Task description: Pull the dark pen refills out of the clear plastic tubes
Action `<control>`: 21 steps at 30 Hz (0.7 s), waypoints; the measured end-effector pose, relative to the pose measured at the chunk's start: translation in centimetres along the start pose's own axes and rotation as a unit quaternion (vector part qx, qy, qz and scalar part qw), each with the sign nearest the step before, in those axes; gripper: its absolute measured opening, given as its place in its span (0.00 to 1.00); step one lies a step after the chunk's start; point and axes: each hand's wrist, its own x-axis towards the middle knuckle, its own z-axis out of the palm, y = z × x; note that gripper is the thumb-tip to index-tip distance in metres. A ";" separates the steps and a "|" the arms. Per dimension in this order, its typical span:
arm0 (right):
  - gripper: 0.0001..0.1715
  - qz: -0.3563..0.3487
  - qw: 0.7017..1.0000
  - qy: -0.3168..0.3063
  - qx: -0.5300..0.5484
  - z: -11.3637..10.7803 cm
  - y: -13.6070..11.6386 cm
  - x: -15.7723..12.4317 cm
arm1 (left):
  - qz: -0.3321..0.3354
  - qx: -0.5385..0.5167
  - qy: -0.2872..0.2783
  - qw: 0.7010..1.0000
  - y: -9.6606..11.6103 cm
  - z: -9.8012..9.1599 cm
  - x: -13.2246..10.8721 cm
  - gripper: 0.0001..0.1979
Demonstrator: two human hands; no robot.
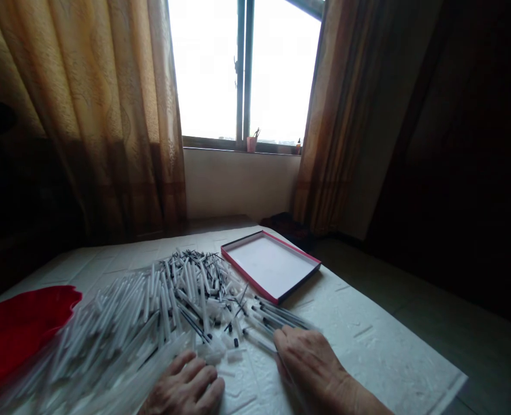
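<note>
My right hand (310, 360) is closed around a clear pen (262, 341) with a black end, near several similar pens (277, 314) lying side by side on the table. My left hand (188, 386) rests palm down at the near edge of a big pile of clear pen tubes (112, 323), fingers bent and slightly apart. Its fingertips are partly hidden, and I make out nothing held there. Thin dark refills (192, 320) and small black caps (236, 342) are mixed in at the pile's right side.
A shallow box lid (277, 262) with red and black rims lies beyond my right hand. At the left is a red plastic basin (17, 325). The white-covered table (368, 346) ends at the right. A pink cup (251, 144) stands on the windowsill.
</note>
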 end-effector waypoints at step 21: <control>0.04 0.046 0.770 0.004 0.637 -1.8 -5.5 5.5 | 0.014 0.057 0.025 0.998 -0.9 -1.3 -0.2 0.25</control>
